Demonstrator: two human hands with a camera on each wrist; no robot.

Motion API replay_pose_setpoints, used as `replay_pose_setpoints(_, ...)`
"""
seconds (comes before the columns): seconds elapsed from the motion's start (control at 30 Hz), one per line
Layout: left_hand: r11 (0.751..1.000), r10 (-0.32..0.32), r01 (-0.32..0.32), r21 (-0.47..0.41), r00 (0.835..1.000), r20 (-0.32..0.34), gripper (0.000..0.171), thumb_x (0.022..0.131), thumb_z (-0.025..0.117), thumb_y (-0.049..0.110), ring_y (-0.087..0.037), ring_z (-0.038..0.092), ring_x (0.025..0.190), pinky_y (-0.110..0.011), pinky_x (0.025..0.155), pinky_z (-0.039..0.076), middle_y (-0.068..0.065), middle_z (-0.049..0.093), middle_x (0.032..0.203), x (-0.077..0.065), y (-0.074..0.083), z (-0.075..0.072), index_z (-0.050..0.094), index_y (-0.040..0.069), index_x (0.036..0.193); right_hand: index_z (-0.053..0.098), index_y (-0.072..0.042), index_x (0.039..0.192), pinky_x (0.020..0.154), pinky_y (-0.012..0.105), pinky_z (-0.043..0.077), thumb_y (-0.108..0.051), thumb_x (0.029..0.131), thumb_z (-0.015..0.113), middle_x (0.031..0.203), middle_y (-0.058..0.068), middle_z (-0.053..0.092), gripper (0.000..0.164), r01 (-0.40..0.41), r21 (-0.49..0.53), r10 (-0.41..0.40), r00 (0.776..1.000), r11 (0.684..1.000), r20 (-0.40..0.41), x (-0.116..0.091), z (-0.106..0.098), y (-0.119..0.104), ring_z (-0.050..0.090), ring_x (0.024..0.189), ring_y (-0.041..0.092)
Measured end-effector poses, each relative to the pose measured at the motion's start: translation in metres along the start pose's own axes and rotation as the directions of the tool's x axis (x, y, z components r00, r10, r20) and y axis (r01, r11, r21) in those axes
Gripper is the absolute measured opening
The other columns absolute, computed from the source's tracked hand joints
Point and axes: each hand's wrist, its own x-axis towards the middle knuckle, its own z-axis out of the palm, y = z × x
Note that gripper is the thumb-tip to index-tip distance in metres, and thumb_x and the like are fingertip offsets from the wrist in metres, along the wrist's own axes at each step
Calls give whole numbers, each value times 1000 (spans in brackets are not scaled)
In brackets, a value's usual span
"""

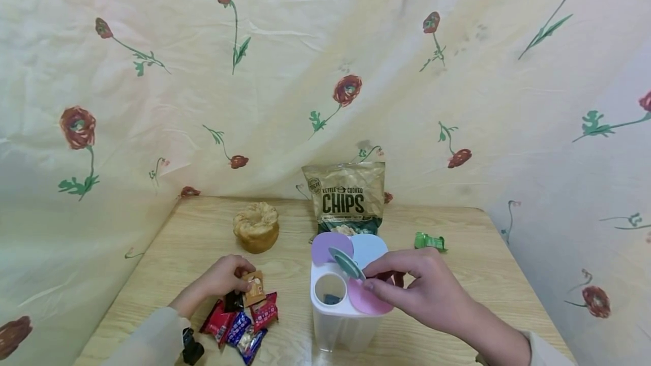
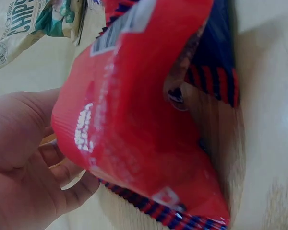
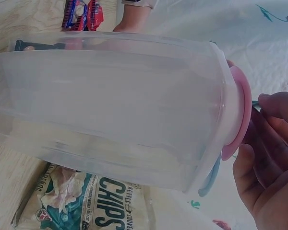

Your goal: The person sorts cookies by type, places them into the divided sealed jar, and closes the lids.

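My right hand (image 1: 417,278) pinches the teal-green lid (image 1: 347,263) of a translucent storage container (image 1: 341,329) and holds it tilted over the top. Beside it, the round opening is uncovered, with a small dark item (image 1: 332,299) inside. Purple (image 1: 331,247), light blue (image 1: 370,247) and pink (image 1: 367,298) lids lie flat on the other compartments. My left hand (image 1: 224,277) pinches a small orange snack packet (image 1: 254,288) at the edge of a snack pile. Red packets (image 1: 218,321) and a blue packet (image 1: 238,327) lie there; a red packet (image 2: 129,110) hides part of that hand in the left wrist view.
A chips bag (image 1: 351,196) stands behind the container, against the flowered cloth (image 1: 274,100). A round bread-like item (image 1: 256,227) sits at the back left of the wooden table (image 1: 203,225). A green packet (image 1: 430,241) lies right of the container.
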Motion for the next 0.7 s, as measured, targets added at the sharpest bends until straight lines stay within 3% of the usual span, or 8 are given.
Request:
replay_pose_setpoints(0.07,1000,-9,9,-13,1000,-1,40,84,84,9,-13,59,71,-29,67,50,-4,66,89,0,-1,0,71,-7,118,79,-24,97,58,15,50,-1,83,83,86,-19,73,27,1,-1,-1,1000,1000,0,0,0,0,62,69,-2)
replay_pose_setpoints(0.3,1000,-21,21,-8,998,-51,32,82,84,5,-13,60,65,-29,64,50,-3,60,84,1,-3,-1,73,0,111,78,-20,99,58,13,49,3,82,82,84,-11,74,29,117,8,-117,993,993,-34,1,2,5,62,69,-1)
replay_pose_setpoints(0.4,1000,-22,20,-24,997,-68,30,81,83,3,-13,59,63,-28,62,49,-5,59,84,0,-2,-2,73,2,109,78,-20,99,58,13,49,3,82,82,84,-11,74,29,114,14,-113,993,993,-34,0,2,5,62,69,-1)
replay_pose_setpoints(0.5,999,-24,21,-42,997,-79,31,82,82,3,-15,61,68,-30,61,51,-9,65,93,-3,0,-3,72,2,111,78,-20,99,58,14,49,3,82,82,84,-11,74,29,117,16,-116,993,993,-37,0,2,6,62,69,0)
replay_pose_setpoints(0.7,1000,2,-1,3,992,-129,29,85,82,10,-19,66,87,-36,71,55,-10,71,107,-7,5,-6,73,7,112,78,-20,99,58,14,49,2,83,82,84,-12,74,27,101,20,-100,994,995,-35,-1,2,5,62,69,-1)
